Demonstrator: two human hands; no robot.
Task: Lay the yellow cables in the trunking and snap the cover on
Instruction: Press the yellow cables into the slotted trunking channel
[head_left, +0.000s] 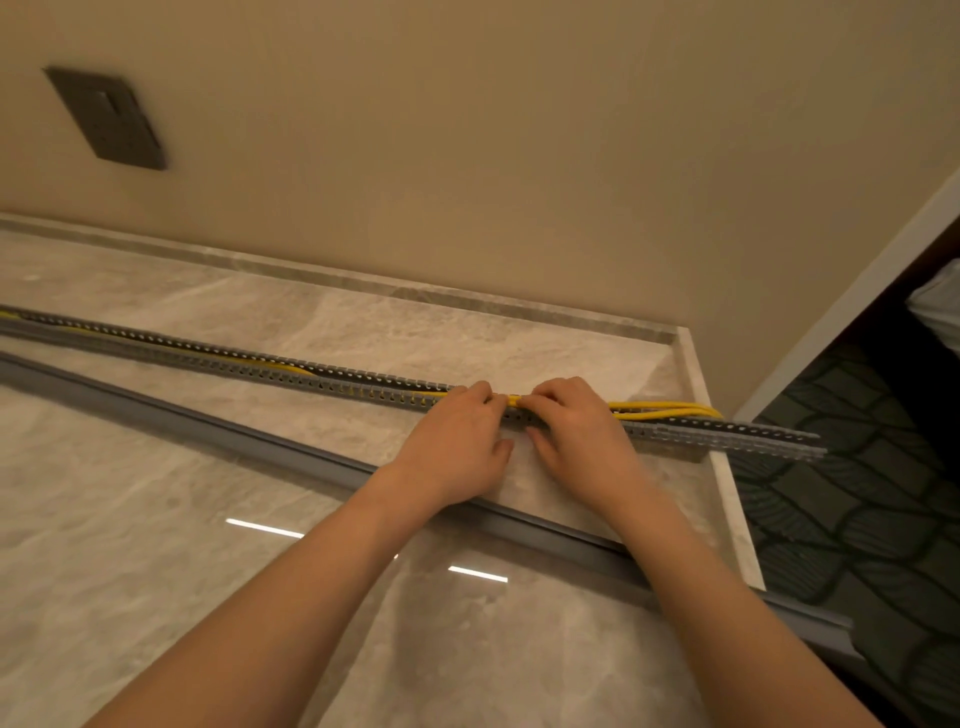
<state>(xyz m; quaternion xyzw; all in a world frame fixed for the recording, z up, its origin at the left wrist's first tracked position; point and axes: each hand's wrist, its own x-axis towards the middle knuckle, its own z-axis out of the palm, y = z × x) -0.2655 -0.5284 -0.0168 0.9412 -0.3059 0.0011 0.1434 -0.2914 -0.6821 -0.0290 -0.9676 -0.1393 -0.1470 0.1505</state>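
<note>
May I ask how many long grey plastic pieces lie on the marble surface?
2. The slotted trunking lies nearer the wall, where the left hand and right hand pinch the yellow cables; the plain cover lies nearer the person, under the forearms. More may lie off-frame.

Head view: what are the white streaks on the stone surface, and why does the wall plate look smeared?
Head view: the streaks are glare on the stone surface; the wall plate is blurred, cause unclear; the left hand and right hand pinching the yellow cables look sharper.
</note>
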